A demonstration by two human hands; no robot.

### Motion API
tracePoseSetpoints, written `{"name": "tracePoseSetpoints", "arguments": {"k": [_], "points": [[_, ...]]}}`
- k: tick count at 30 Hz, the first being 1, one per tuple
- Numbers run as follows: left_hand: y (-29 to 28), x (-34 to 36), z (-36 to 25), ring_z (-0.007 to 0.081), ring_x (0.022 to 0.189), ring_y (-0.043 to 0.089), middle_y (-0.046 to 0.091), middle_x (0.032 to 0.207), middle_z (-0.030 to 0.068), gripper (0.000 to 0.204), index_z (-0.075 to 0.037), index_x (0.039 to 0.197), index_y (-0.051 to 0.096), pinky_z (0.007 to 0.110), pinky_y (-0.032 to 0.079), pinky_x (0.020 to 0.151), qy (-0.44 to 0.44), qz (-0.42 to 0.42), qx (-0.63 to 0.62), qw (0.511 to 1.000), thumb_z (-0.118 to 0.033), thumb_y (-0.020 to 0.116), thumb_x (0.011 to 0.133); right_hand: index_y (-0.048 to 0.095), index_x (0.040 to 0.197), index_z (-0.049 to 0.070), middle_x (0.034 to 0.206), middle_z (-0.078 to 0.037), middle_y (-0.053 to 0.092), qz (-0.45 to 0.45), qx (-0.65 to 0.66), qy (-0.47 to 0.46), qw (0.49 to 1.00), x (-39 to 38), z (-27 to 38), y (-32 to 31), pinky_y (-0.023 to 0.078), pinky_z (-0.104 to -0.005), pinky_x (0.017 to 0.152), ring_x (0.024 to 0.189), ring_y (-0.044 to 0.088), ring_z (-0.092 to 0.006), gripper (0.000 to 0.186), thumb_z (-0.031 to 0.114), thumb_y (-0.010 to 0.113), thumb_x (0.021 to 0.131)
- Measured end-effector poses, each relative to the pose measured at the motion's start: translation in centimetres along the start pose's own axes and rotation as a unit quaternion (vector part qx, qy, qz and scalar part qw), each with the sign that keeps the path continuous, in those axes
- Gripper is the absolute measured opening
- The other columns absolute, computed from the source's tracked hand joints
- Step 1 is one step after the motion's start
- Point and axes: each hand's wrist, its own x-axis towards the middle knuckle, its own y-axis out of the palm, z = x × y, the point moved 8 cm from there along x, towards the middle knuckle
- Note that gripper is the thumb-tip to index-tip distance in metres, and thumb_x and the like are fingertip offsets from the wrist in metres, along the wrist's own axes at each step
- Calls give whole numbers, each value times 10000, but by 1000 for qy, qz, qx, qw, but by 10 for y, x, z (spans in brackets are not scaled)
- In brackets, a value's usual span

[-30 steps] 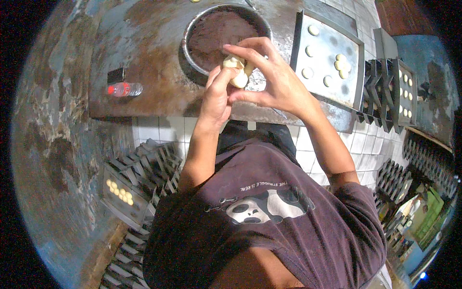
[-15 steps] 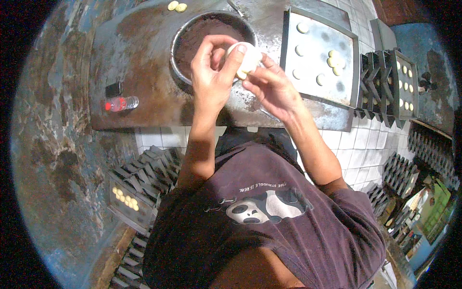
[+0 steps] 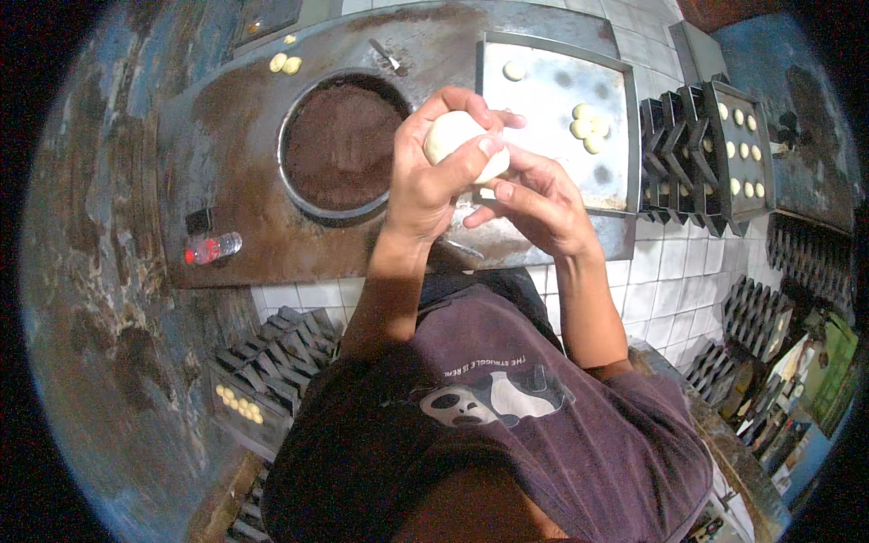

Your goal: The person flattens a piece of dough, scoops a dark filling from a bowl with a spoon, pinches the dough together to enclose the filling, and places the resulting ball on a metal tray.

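Observation:
My left hand (image 3: pixel 418 185) wraps round a smooth, pale dough ball (image 3: pixel 448 134), its thumb pressed across the front. From the right, my right hand (image 3: pixel 554 213) meets the lower side of the dough, with thumb and fingers pinched together at a small pale bit there. Both hands are raised above the table (image 3: pixel 231 127), between a round pan (image 3: pixel 288 176) and a metal tray (image 3: pixel 631 118). Dark brown crumbly paste (image 3: pixel 344 145) fills much of the pan. On the tray lie a cluster of small dough pieces (image 3: pixel 588 127) and a separate round (image 3: pixel 514 71); my hands hide part of it.
Small dough pieces (image 3: pixel 285 63) lie at the table's far left. A red-capped bottle (image 3: pixel 214 248) lies by a dark box (image 3: pixel 199 221). A scraper-like tool (image 3: pixel 384 56) rests behind the pan. Stacked trays (image 3: pixel 747 172) of dough rounds stand right, others (image 3: pixel 240 407) lower left.
My view has shifted, so the table and pan appear further left and lower. The dough has turned in my left hand and shows more of its rounded side; my right fingers stay against it.

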Motion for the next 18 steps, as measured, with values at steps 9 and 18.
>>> {"name": "tracePoseSetpoints", "arguments": {"k": [9, 18], "points": [[71, 36, 55, 239, 1058, 682, 650, 885, 36, 275, -45, 1027, 606, 500, 404, 1149, -3, 55, 97, 994, -67, 730, 783, 788, 1076, -13, 982, 3, 751, -178, -236, -289, 910, -15, 50, -93, 519, -283, 884, 944, 641, -78, 212, 119, 776, 910], [107, 79, 73, 313, 1090, 729, 730, 980, 147, 411, -56, 1111, 515, 577, 257, 1248, 55, 103, 162, 980, -113, 732, 767, 760, 1078, -30, 1066, -59, 749, -108, -150, -167, 969, -23, 88, -120, 549, -307, 884, 980, 668, -112, 228, 121, 761, 907]]}}
